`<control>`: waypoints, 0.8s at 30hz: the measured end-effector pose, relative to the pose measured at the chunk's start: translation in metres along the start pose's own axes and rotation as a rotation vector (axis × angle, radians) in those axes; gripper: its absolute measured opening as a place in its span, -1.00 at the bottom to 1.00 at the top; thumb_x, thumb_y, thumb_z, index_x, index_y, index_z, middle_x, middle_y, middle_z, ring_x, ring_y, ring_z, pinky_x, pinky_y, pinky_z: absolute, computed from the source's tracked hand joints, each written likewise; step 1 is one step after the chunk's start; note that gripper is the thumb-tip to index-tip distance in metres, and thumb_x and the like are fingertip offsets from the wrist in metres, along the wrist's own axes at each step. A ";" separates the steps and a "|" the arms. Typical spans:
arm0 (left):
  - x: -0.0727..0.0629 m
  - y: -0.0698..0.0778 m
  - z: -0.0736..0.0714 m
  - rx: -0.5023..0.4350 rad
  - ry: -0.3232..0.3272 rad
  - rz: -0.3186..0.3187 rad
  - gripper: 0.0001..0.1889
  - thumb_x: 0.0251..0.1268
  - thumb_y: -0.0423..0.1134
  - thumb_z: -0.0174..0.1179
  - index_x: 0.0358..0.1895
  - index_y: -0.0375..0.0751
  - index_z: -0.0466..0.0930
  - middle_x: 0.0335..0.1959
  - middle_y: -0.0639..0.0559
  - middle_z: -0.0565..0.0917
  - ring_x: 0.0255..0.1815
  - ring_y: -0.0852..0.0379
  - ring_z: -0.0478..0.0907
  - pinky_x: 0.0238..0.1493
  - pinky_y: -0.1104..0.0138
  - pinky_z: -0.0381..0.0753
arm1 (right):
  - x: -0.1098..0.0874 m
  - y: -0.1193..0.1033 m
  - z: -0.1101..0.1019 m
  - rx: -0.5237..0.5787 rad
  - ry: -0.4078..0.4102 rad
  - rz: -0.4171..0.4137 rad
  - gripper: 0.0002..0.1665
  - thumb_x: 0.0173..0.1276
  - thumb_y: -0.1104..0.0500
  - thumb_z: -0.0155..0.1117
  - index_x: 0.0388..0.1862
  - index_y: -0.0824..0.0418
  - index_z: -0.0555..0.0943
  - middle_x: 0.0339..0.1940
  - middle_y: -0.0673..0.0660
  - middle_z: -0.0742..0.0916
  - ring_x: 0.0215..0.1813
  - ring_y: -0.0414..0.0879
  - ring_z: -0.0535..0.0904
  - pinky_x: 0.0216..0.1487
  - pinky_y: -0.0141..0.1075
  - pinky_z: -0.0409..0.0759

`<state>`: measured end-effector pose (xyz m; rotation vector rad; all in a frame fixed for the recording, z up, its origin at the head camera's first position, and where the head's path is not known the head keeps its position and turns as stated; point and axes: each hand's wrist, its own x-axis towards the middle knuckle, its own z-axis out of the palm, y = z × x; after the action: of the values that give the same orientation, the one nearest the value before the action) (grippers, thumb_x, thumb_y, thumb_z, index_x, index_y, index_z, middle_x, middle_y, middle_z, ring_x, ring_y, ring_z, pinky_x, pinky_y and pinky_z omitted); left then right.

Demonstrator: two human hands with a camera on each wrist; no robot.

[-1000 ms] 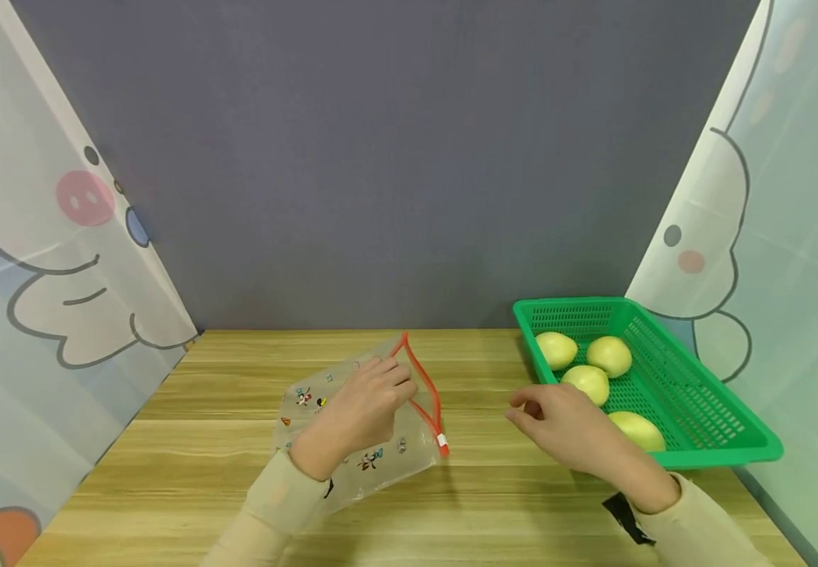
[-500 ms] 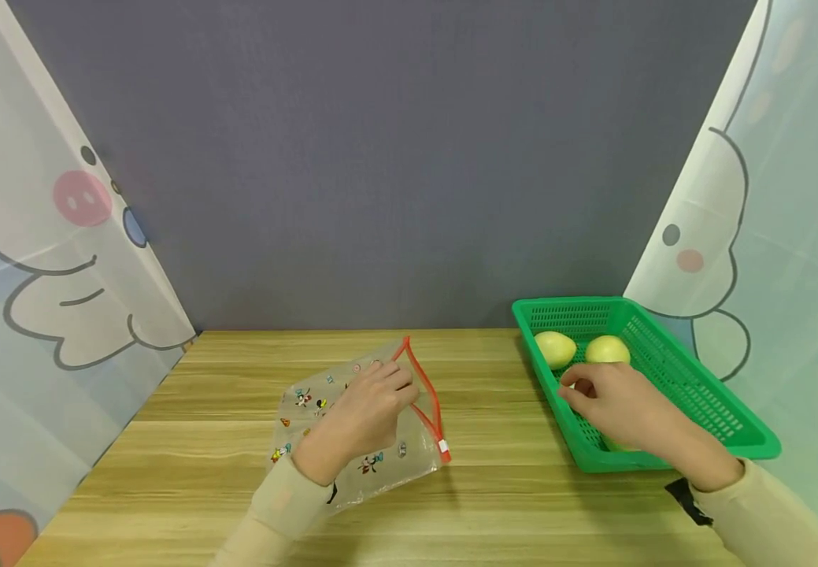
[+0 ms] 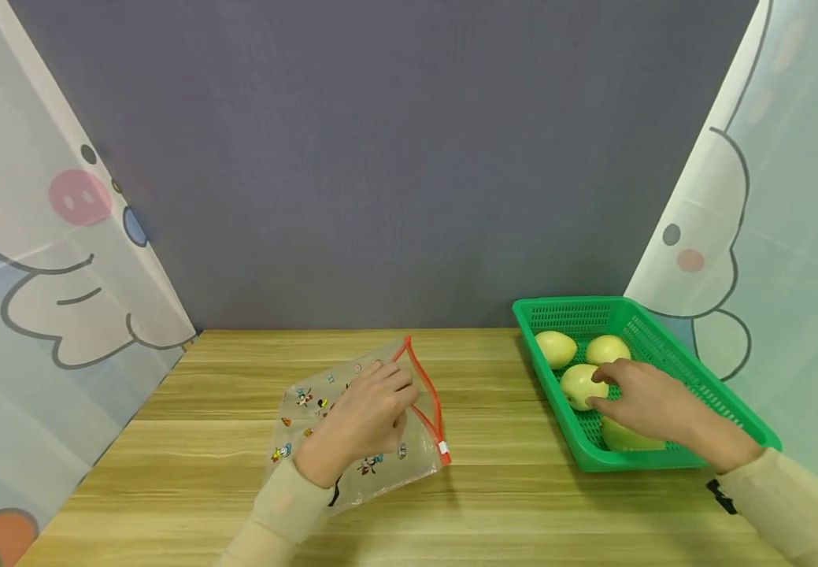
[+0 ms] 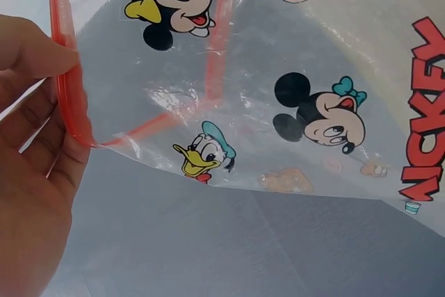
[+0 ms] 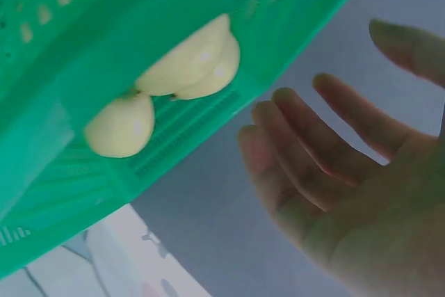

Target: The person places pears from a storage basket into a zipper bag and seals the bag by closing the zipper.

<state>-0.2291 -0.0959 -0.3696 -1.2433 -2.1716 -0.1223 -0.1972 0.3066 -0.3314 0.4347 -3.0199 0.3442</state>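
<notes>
From farthest back, the head camera looks forward and down over the wooden table (image 3: 501,512) towards the grey backdrop (image 3: 409,165). The left wrist camera looks closely past the left hand (image 3: 359,421) at the clear bag (image 3: 409,463), which fills much of its frame. The right wrist camera looks past the right hand (image 3: 642,402) at the green basket (image 3: 664,346), near and slanted. In these 2 views the backdrop lies low; in the head view, high. Head and right wrist share the basket and pale fruit (image 3: 582,386); head and left wrist share the bag.
</notes>
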 end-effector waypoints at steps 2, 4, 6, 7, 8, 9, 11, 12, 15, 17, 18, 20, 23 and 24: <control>0.000 0.000 0.000 -0.003 0.002 -0.003 -0.75 -0.16 -0.55 0.11 -0.52 -0.04 0.44 -0.43 0.15 0.46 -0.35 0.14 0.31 -0.26 0.31 0.23 | 0.001 0.007 0.001 -0.005 -0.037 0.008 -0.46 0.30 -0.03 0.45 0.04 0.38 0.66 -0.03 0.29 0.74 0.05 0.32 0.63 -0.08 0.15 0.61; 0.000 0.000 0.000 -0.004 0.005 -0.006 -0.75 -0.18 -0.54 0.11 -0.53 -0.04 0.43 -0.43 0.15 0.47 -0.34 0.15 0.31 -0.26 0.32 0.24 | 0.001 0.014 0.003 0.003 -0.071 0.005 -0.43 0.28 -0.04 0.46 0.03 0.39 0.65 -0.02 0.31 0.74 0.06 0.34 0.63 -0.06 0.16 0.60; 0.000 0.001 0.000 -0.005 0.006 -0.009 -0.74 -0.19 -0.54 0.11 -0.53 -0.03 0.41 -0.43 0.16 0.46 -0.34 0.15 0.31 -0.26 0.32 0.24 | 0.002 0.021 0.005 0.019 -0.105 0.007 -0.41 0.26 -0.06 0.47 0.03 0.39 0.64 -0.01 0.30 0.73 0.07 0.33 0.63 -0.05 0.16 0.60; 0.000 0.001 0.000 -0.004 0.006 -0.010 -0.74 -0.20 -0.53 0.10 -0.53 -0.03 0.41 -0.43 0.16 0.46 -0.35 0.15 0.31 -0.26 0.33 0.24 | 0.002 0.025 0.006 0.028 -0.123 0.005 -0.40 0.25 -0.06 0.48 0.03 0.40 0.64 -0.01 0.30 0.73 0.06 0.34 0.63 -0.05 0.16 0.60; 0.000 0.001 0.001 -0.001 0.007 -0.010 -0.75 -0.20 -0.53 0.11 -0.53 -0.03 0.42 -0.43 0.16 0.46 -0.34 0.15 0.31 -0.26 0.33 0.24 | 0.002 0.028 0.007 0.038 -0.141 0.005 -0.39 0.25 -0.07 0.48 0.04 0.40 0.63 -0.01 0.31 0.72 0.06 0.34 0.62 -0.04 0.16 0.60; 0.000 0.001 0.001 0.001 0.008 -0.010 -0.75 -0.20 -0.53 0.11 -0.53 -0.03 0.43 -0.43 0.16 0.46 -0.34 0.15 0.32 -0.26 0.33 0.24 | 0.002 0.031 0.008 0.049 -0.157 0.009 -0.39 0.25 -0.07 0.48 0.05 0.39 0.63 -0.01 0.31 0.72 0.06 0.33 0.62 -0.04 0.15 0.59; 0.000 0.001 0.001 0.007 0.010 -0.012 -0.75 -0.19 -0.53 0.11 -0.52 -0.04 0.44 -0.43 0.16 0.47 -0.33 0.15 0.33 -0.26 0.33 0.26 | 0.002 0.037 0.011 0.068 -0.192 0.015 -0.37 0.26 -0.07 0.47 0.07 0.40 0.61 0.01 0.33 0.71 0.07 0.36 0.61 -0.04 0.16 0.59; 0.000 0.001 0.001 0.010 0.011 -0.012 -0.76 -0.19 -0.53 0.12 -0.52 -0.04 0.44 -0.43 0.16 0.47 -0.33 0.14 0.34 -0.26 0.33 0.26 | 0.002 0.039 0.013 0.078 -0.206 0.013 -0.37 0.27 -0.06 0.47 0.08 0.40 0.61 0.01 0.35 0.70 0.08 0.38 0.60 -0.04 0.18 0.58; 0.000 0.001 0.003 0.016 0.013 -0.014 -0.76 -0.18 -0.52 0.13 -0.52 -0.04 0.46 -0.42 0.15 0.48 -0.33 0.14 0.36 -0.26 0.33 0.28 | 0.002 0.045 0.018 0.102 -0.248 0.014 -0.36 0.28 -0.04 0.46 0.10 0.44 0.59 0.02 0.38 0.69 0.09 0.44 0.58 -0.03 0.22 0.57; 0.000 0.001 0.003 0.018 0.014 -0.014 -0.76 -0.18 -0.52 0.14 -0.52 -0.04 0.46 -0.43 0.15 0.48 -0.34 0.14 0.35 -0.26 0.32 0.28 | 0.002 0.048 0.022 0.109 -0.270 0.014 -0.36 0.28 -0.02 0.47 0.11 0.45 0.58 0.02 0.37 0.70 0.10 0.45 0.57 -0.03 0.23 0.57; 0.000 0.001 0.004 0.017 0.014 -0.014 -0.76 -0.18 -0.52 0.14 -0.52 -0.04 0.45 -0.43 0.15 0.48 -0.34 0.14 0.34 -0.26 0.32 0.27 | 0.003 0.050 0.024 0.110 -0.279 0.016 -0.36 0.27 -0.01 0.47 0.11 0.46 0.57 0.01 0.36 0.70 0.09 0.45 0.57 -0.03 0.23 0.57; 0.000 0.002 0.004 0.015 0.013 -0.015 -0.76 -0.18 -0.52 0.14 -0.53 -0.04 0.45 -0.42 0.15 0.48 -0.34 0.14 0.34 -0.26 0.32 0.27 | 0.003 0.053 0.027 0.111 -0.289 0.016 -0.37 0.26 0.01 0.48 0.10 0.45 0.57 -0.02 0.31 0.70 0.08 0.42 0.58 -0.04 0.20 0.58; -0.001 0.002 0.004 0.012 0.015 -0.020 -0.75 -0.19 -0.53 0.15 -0.53 -0.04 0.43 -0.42 0.15 0.48 -0.35 0.14 0.33 -0.26 0.32 0.28 | 0.003 0.056 0.030 0.126 -0.306 0.017 -0.39 0.24 0.05 0.49 0.09 0.45 0.56 -0.11 0.19 0.69 -0.02 0.25 0.60 -0.11 0.11 0.58; -0.001 0.003 0.004 0.012 0.015 -0.023 -0.75 -0.19 -0.53 0.14 -0.53 -0.04 0.43 -0.42 0.15 0.47 -0.35 0.14 0.33 -0.26 0.32 0.28 | 0.003 0.057 0.032 0.134 -0.312 0.025 -0.38 0.22 0.06 0.49 0.10 0.44 0.56 -0.13 0.16 0.67 -0.04 0.19 0.59 -0.12 0.07 0.57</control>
<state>-0.2287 -0.0938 -0.3744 -1.2078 -2.1712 -0.1269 -0.2178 0.3515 -0.3736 0.5037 -3.3200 0.5291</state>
